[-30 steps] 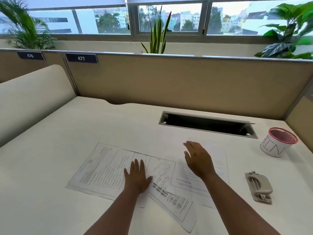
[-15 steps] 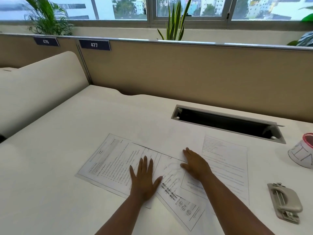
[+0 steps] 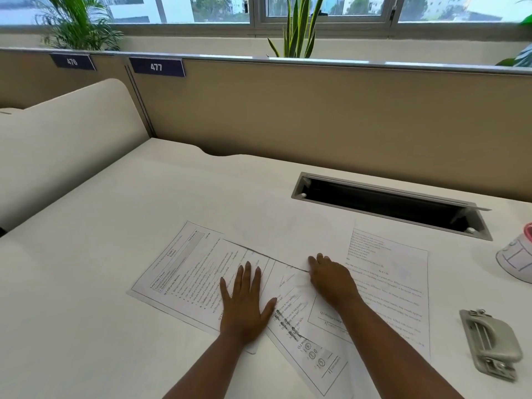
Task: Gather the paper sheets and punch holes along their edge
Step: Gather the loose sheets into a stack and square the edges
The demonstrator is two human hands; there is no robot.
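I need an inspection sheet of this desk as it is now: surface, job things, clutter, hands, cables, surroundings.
Surface: white desk, with an open grey cable slot.
Job's things: printed white paper sheets spread out and overlapping; grey metal hole punch at the right, apart from the sheets.
Clutter: white cup with pink rim at the right edge.
Hands: left hand flat on the sheets; right hand resting on the sheets; neither has a grip on anything.
Cables: nothing seen.
Surroundings: beige partition labelled 477, green plants, windows.
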